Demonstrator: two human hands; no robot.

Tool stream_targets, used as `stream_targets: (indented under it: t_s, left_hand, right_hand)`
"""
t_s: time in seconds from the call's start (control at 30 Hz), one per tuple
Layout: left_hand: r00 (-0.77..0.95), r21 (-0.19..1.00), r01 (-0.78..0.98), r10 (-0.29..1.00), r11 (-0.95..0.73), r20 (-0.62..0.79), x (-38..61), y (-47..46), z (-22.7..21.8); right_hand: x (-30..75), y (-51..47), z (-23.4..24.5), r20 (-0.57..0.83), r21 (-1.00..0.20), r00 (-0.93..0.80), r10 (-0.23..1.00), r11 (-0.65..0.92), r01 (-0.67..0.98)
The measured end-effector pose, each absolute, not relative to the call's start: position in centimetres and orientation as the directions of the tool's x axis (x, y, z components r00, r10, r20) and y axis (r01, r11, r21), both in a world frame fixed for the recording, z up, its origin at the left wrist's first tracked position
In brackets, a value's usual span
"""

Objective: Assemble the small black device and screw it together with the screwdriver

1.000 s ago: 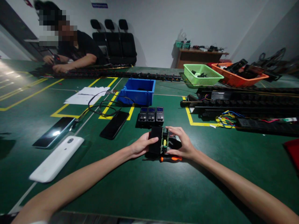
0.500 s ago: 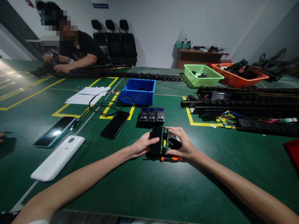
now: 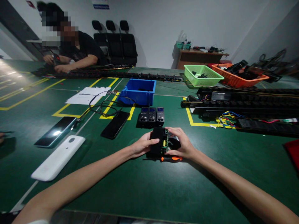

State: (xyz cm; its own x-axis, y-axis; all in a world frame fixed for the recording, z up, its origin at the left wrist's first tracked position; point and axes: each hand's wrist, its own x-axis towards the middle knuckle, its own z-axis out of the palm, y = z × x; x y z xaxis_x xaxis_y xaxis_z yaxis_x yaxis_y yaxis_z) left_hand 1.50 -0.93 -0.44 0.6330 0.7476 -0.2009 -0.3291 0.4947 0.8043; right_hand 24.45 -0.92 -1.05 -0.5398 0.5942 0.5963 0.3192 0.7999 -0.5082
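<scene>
"Black case (image 3: 156, 141), where is it?"

"It is between the two hands, over the green table (image 3: 149, 186); if it touches the table, I cannot tell. The left hand (image 3: 142, 145) is grasping it. The thumb lies across its face, and the other fingers are mostly hidden behind it."

"And the right hand (image 3: 184, 141)?"

"Its fingers are bent around the circuit board (image 3: 164, 143), which shows at the right side of the case. The fingertips hold the far end of the board, and the thumb holds the near end. In the hollow of these fingers I see a dark thing (image 3: 174, 143), but I cannot tell what it is."

"What lies close to the fingers?"

"One screwdriver (image 3: 171, 159) with an orange handle lies just on the near side of the right thumb. Three small boxes (image 3: 151, 116) stand in a row, just beyond the left fingers."

"And farther?"

"One black phone (image 3: 115, 125) lies to the left of the left fingers. One blue bin (image 3: 136, 97) stands beyond them, behind the small boxes."
</scene>
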Motion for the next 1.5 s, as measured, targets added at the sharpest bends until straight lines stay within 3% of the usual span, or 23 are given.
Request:
stream_targets:
  t_s: [0.53, 1.5]
  left_hand:
    - [0.615, 0.770, -0.325, 0.741, 0.550, -0.269, 1.21, -0.74, -0.56]
    - [0.605, 0.752, -0.348, 0.747, 0.559, -0.276, 1.32, -0.75, -0.19]
  right_hand:
    - [24.34, -0.95, -0.69, 0.493, -0.624, -0.537, 0.684, 0.709, 0.330]
    - [24.43, -0.97, -0.74, 0.547, -0.555, -0.507, 0.666, 0.742, 0.375]
